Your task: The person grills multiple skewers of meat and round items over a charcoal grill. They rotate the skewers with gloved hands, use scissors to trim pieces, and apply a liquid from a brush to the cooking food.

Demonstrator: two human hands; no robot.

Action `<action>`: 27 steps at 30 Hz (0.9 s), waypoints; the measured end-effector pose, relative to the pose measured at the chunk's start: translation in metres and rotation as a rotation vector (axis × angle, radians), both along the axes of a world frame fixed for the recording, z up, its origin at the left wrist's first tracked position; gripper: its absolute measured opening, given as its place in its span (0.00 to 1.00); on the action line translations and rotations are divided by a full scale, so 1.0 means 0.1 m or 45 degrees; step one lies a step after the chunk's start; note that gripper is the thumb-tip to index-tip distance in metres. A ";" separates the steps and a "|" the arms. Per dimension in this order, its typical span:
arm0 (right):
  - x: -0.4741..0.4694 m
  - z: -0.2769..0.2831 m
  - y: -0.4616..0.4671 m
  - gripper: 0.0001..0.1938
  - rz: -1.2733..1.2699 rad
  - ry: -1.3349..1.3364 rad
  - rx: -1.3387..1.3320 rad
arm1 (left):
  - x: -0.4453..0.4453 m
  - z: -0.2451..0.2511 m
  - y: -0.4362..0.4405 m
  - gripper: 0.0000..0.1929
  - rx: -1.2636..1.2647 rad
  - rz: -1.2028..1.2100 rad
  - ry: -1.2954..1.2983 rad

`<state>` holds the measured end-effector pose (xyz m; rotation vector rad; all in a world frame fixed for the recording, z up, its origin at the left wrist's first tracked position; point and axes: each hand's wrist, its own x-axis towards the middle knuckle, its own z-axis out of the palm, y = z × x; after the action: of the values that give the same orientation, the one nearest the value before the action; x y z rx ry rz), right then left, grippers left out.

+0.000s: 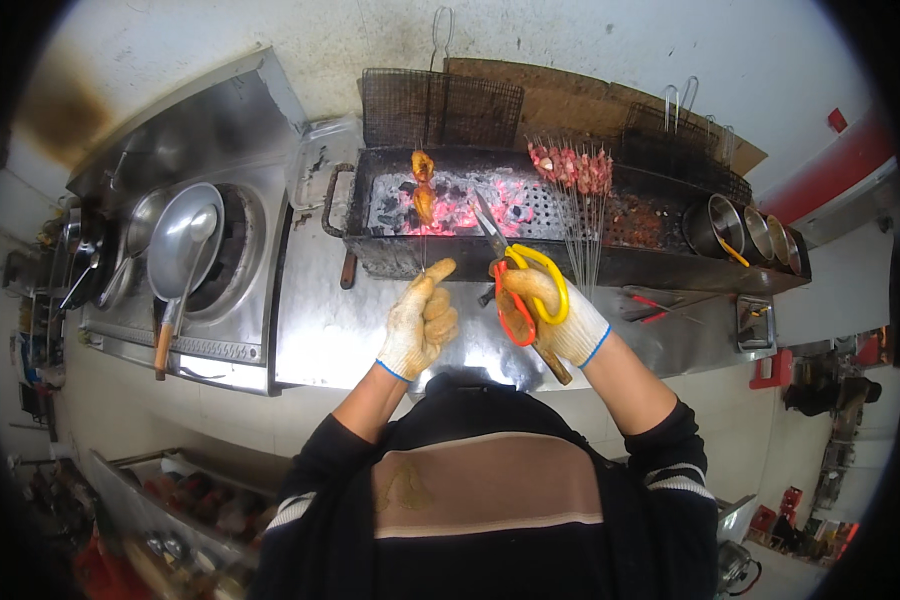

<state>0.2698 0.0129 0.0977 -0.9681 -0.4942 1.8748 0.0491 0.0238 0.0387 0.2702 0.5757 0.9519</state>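
My left hand point(424, 319), in a knitted work glove, is shut on thin metal skewers that carry browned pieces of meat point(423, 187). The meat is above glowing charcoal point(465, 210) at the left part of a long charcoal grill point(435, 251). In my gloved right hand point(544, 300) I hold scissors point(521, 277) with one yellow and one red handle. Their blades point up and left over the coals, slightly parted. Right of the scissors, a bunch of raw meat skewers point(574, 169) lies across the grill, rods toward me.
Wire grill baskets point(442, 109) lean against the wall behind the grill. Metal pots point(724, 217) stand at its right end. A wok point(184, 240) with a ladle sits on the stove at left. Red-handled tools point(652, 307) and a small tray point(755, 324) lie on the steel counter point(322, 315).
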 end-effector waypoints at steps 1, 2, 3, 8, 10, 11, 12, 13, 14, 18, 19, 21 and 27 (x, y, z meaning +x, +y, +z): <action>-0.01 -0.02 0.02 0.15 0.008 -0.013 0.004 | -0.01 -0.01 0.01 0.21 0.003 -0.023 -0.011; -0.03 -0.03 0.05 0.15 0.018 -0.027 0.006 | -0.03 -0.02 0.01 0.22 0.004 -0.045 -0.022; -0.03 -0.05 0.07 0.15 0.036 -0.010 -0.009 | -0.04 -0.05 0.02 0.23 -0.007 -0.065 -0.032; -0.08 -0.08 0.18 0.16 0.040 -0.028 -0.038 | -0.09 -0.18 0.06 0.25 0.033 -0.175 -0.114; -0.09 -0.03 0.20 0.16 0.090 -0.064 -0.031 | -0.10 -0.22 0.07 0.26 0.052 -0.187 -0.125; -0.10 0.00 0.20 0.16 0.115 -0.081 -0.029 | -0.09 -0.24 0.08 0.26 0.067 -0.182 -0.128; -0.12 0.03 0.22 0.16 0.111 -0.107 -0.035 | -0.09 -0.25 0.08 0.26 0.051 -0.177 -0.104; -0.15 0.07 0.24 0.16 0.109 -0.131 -0.042 | -0.09 -0.26 0.08 0.26 0.073 -0.177 -0.095; -0.19 0.10 0.24 0.16 0.108 -0.156 -0.049 | -0.09 -0.27 0.08 0.26 0.066 -0.178 -0.061; -0.35 0.19 0.23 0.16 0.114 -0.362 -0.035 | -0.04 -0.29 0.08 0.25 -0.002 -0.120 -0.033; -0.37 0.21 0.24 0.16 0.134 -0.360 -0.057 | -0.02 -0.30 0.08 0.24 0.008 -0.097 0.011; -0.42 0.22 0.26 0.16 0.165 -0.345 -0.073 | 0.01 -0.30 0.08 0.23 0.020 -0.054 0.072; -0.62 0.23 0.40 0.15 0.053 -0.309 -0.049 | 0.06 -0.33 0.07 0.19 0.019 0.007 0.028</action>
<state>0.2078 0.0528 0.1205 -1.2273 -0.6276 1.8181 0.0546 0.0309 0.0059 0.2926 0.5898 0.9597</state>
